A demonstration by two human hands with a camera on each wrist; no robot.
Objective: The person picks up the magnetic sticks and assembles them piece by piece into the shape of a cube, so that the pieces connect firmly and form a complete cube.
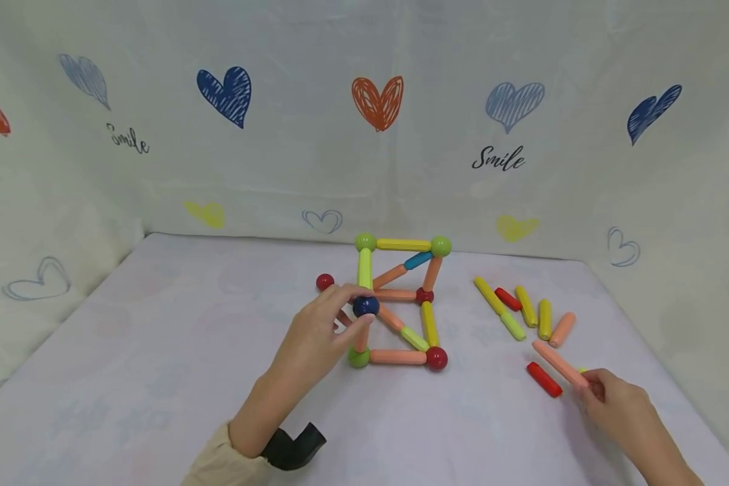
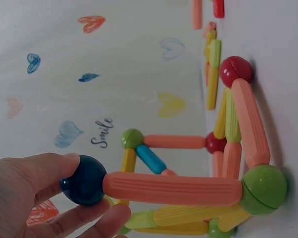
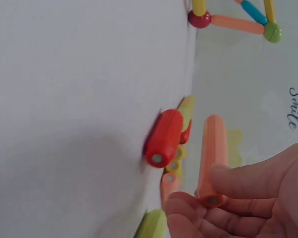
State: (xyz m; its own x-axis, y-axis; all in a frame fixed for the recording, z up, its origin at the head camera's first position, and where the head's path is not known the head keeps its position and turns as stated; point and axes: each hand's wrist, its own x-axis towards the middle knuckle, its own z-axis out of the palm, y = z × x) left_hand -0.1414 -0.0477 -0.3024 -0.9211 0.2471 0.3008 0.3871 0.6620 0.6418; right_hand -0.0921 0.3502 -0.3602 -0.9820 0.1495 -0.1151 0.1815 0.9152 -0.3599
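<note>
With the left hand (image 1: 318, 331) we are pinching the navy ball (image 1: 366, 307) atop an upright rod (image 2: 174, 188) of the frame (image 1: 396, 295), perhaps for steadying that corner; with the right hand (image 1: 622, 406), fingers curled, we are holding a salmon rod (image 1: 557, 362) above the worktop (image 1: 158, 378) near one end, seemingly for leaving the other end free.

Ball-and-rod frame (image 1: 396, 295) left of loose rods (image 1: 545, 319)
I see both on the table (image 1: 158, 378), with the backdrop cloth (image 1: 304, 155) behind.

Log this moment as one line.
Left grip: pinching glossy dark-blue ball on multicoloured ball-and-stick frame | right grip: holding ribbed salmon-pink stick, apart from frame | nearer red cylindrical stick: on pale table
</note>
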